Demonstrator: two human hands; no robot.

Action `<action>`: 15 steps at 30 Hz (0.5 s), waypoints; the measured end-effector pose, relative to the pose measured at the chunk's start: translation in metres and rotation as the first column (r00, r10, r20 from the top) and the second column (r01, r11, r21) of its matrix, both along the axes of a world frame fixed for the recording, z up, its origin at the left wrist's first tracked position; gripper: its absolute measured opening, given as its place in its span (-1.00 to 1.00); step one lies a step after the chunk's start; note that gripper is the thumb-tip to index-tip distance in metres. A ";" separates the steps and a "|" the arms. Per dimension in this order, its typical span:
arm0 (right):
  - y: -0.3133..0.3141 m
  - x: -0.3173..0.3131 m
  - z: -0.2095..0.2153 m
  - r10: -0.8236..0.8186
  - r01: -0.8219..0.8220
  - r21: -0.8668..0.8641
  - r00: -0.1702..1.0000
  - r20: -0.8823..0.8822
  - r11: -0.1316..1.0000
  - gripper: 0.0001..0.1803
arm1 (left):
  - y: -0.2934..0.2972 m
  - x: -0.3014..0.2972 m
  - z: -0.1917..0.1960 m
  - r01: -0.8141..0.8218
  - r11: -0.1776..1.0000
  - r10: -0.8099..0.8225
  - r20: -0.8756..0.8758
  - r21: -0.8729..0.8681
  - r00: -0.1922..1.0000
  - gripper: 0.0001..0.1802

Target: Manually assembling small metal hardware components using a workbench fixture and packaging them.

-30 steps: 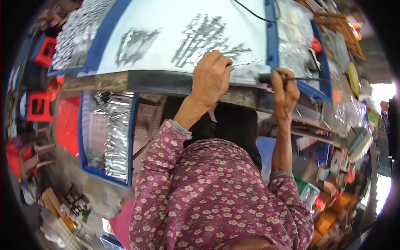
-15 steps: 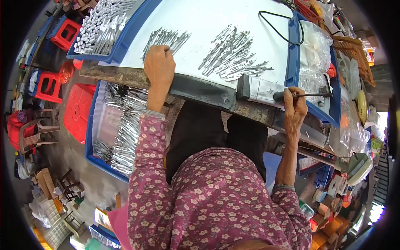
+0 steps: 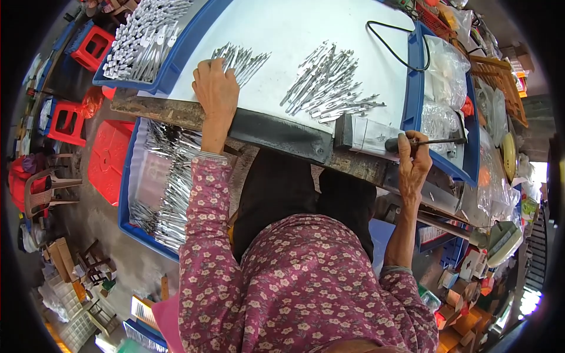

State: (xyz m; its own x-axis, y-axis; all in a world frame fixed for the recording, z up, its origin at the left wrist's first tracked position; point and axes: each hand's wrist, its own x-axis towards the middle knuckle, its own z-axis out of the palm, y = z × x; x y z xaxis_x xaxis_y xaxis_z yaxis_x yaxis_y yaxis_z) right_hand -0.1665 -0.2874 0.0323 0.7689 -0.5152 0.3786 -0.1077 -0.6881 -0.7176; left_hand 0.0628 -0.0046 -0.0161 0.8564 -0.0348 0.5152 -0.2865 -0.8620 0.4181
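Note:
My left hand lies on the near edge of the white table top, fingers curled over the near ends of a small fan of thin metal pieces. A larger heap of the same metal pieces lies in the table's middle. My right hand grips a dark-handled tool by the metal block at the table's front edge. My flowered sleeves and dark trousers fill the lower picture.
A blue tray of metal parts stands at the far left, another blue tray sits low by my left knee. Plastic bags fill a blue bin at right. A black cable crosses the table. Red stools stand on the floor.
My left hand has moved left from the big heap to the small fan of metal pieces. My right hand has stayed on the tool near the block.

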 end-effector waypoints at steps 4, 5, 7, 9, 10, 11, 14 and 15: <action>0.001 -0.001 -0.001 0.012 -0.012 -0.024 1.000 0.021 1.000 -0.78 | 0.004 0.019 0.002 -0.006 0.998 0.015 -0.148 0.057 0.989 -0.34; 0.001 -0.001 -0.002 0.019 -0.018 -0.028 0.999 0.043 0.999 -0.78 | 0.003 0.022 0.007 0.010 0.998 0.006 -0.270 0.058 0.963 -0.30; 0.003 -0.002 0.000 0.011 -0.010 -0.008 1.000 0.029 1.000 -0.79 | 0.002 0.025 0.014 0.064 0.997 -0.035 -0.450 0.050 0.893 -0.19; 0.000 -0.003 -0.004 0.016 -0.016 0.000 0.999 0.045 1.000 -0.79 | -0.006 0.022 0.018 0.071 0.988 -0.002 -0.450 0.136 0.893 -0.15; 0.000 -0.003 -0.005 0.016 -0.016 0.007 0.998 0.053 1.000 -0.79 | -0.007 0.025 0.015 0.090 0.988 -0.023 -0.454 0.128 0.891 -0.10; 0.003 -0.004 -0.002 0.007 -0.008 0.027 0.999 0.041 1.000 -0.78 | -0.010 0.025 0.017 0.093 0.985 -0.014 -0.469 0.146 0.883 -0.10; 0.001 -0.004 -0.007 0.008 -0.014 0.058 0.996 0.088 0.998 -0.79 | -0.021 0.020 0.020 0.131 0.975 -0.036 -0.455 0.179 0.890 -0.07; 0.000 -0.005 -0.007 0.011 -0.014 0.042 0.997 0.083 0.999 -0.80 | -0.023 0.019 0.017 0.145 0.968 -0.045 -0.427 0.206 0.903 -0.07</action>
